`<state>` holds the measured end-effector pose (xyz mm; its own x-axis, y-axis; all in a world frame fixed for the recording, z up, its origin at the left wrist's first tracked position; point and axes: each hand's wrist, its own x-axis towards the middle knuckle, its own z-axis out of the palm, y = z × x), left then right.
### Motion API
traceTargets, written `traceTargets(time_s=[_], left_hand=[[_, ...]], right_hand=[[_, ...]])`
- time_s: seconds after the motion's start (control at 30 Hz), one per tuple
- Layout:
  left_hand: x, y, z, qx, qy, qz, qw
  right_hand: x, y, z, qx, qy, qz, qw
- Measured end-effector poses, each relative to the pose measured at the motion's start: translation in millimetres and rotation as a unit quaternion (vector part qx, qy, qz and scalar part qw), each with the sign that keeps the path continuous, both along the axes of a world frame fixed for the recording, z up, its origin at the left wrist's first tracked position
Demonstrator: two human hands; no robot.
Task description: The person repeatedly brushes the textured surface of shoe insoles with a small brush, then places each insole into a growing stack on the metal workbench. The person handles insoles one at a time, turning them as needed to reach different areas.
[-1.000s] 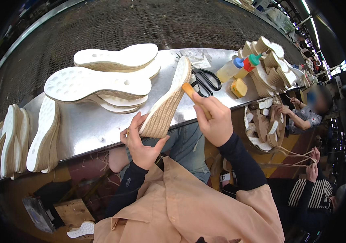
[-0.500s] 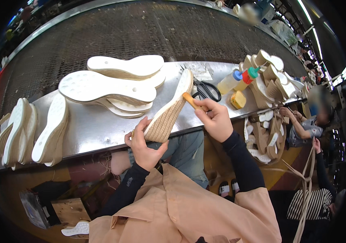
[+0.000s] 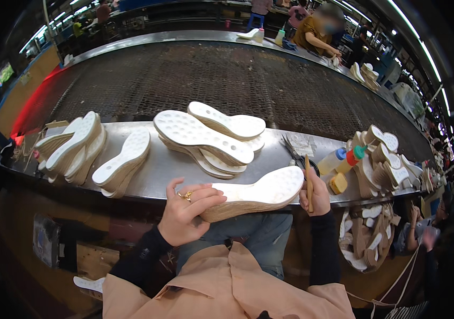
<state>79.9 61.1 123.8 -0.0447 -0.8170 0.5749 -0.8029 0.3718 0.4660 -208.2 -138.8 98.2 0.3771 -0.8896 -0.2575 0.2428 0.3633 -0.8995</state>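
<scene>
A rope-wrapped wedge shoe sole point(image 3: 272, 187) lies level in front of me, its white dimpled face up. At its heel end my left hand point(image 3: 187, 210), with a gold ring, grips it, fingers on top and thumb along the side. My right hand point(image 3: 318, 194) is closed around a slim wooden stick point(image 3: 309, 178) held upright beside the toe end. Whether those right fingers also touch the sole I cannot tell. Black-handled scissors point(image 3: 292, 151) lie just beyond, partly hidden by that hand. Farther off, a stack of similar soles point(image 3: 203, 137) rests on the metal bench.
More wedge soles stand at the left point(image 3: 123, 159) and right point(image 3: 384, 162). Two squeeze bottles point(image 3: 332, 159) and a yellow sponge-like block point(image 3: 338, 183) sit right of the scissors. Beyond the metal bench point(image 3: 147, 186) runs a dark mesh conveyor point(image 3: 147, 80). A co-worker point(image 3: 314, 34) sits across it.
The sole has turned from steeply tilted, rope side showing, to level with its white face up. The stick has left the sole's edge and now points upward. My view has lifted.
</scene>
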Motion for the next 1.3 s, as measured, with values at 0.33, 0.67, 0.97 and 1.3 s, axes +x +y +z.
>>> traceTargets(time_s=[0.33,0.67,0.97,1.3], left_hand=[[77.7,10.4,47.6,-0.069,-0.015,0.264,0.962],[102.7,59.7,17.1,-0.081,0.069,0.346,0.932],[134.9,76.5,-14.8,0.047,0.089,0.42,0.902],[141.7,70.6,-56.2,-0.059,0.214,0.371,0.902]], right_hand=[[99.2,-30.5,28.4,-0.099,-0.001,-0.06,0.993],[151.5,-40.0,3.2,-0.135,0.05,-0.092,0.985],[139.1,-38.2,1.7,-0.136,0.123,-0.027,0.983],[146.5,-65.1,-22.3,-0.116,0.11,0.001,0.987]])
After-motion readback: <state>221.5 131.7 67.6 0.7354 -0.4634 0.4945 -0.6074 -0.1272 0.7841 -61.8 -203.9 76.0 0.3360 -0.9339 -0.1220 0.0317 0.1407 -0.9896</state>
